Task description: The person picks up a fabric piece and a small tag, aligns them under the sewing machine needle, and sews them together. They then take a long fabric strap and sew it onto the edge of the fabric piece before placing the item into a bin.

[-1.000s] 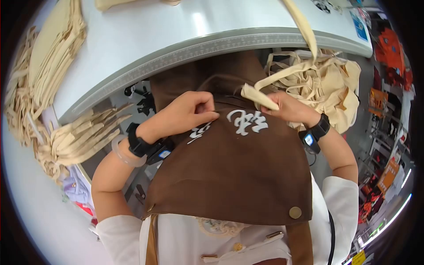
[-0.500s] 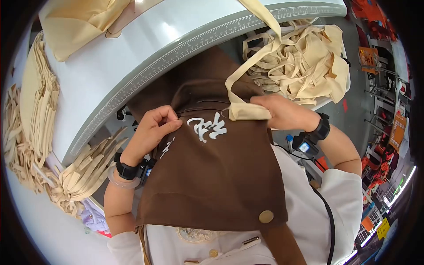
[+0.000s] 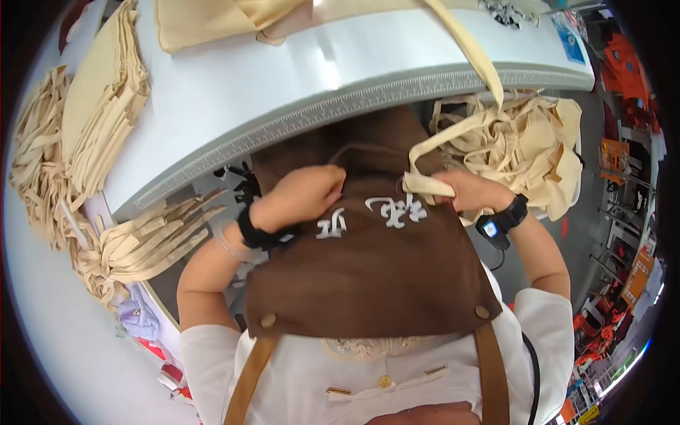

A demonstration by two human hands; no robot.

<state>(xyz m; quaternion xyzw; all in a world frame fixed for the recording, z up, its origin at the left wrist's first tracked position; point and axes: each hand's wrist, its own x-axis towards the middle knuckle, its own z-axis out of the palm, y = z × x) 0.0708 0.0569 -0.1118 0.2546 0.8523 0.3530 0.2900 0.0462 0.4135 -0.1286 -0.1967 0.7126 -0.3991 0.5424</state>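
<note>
My right hand [image 3: 471, 193] is closed round the folded end of a cream fabric strap [image 3: 428, 185], held over the upper right of the brown apron [image 3: 375, 276] I wear. From there the strap runs up over the table edge. My left hand [image 3: 301, 197] is a fist with the fingertips pressed together, in front of the apron to the left of the strap end. Whatever is in those fingers, if anything, is hidden. White lettering [image 3: 397, 212] shows on the apron below both hands.
A white table [image 3: 283, 78] with a ruler edge [image 3: 312, 113] stands before me. Cream cloth [image 3: 212, 25] and stacked cream pieces [image 3: 106, 106] lie on it. At the right is a bin of tangled cream straps [image 3: 524, 149]; bundled strips [image 3: 149, 248] hang at the left.
My left hand has moved inward over the apron, closer to my right hand. My right hand keeps hold of the strap end. The view has shifted, so more of the table shows.
</note>
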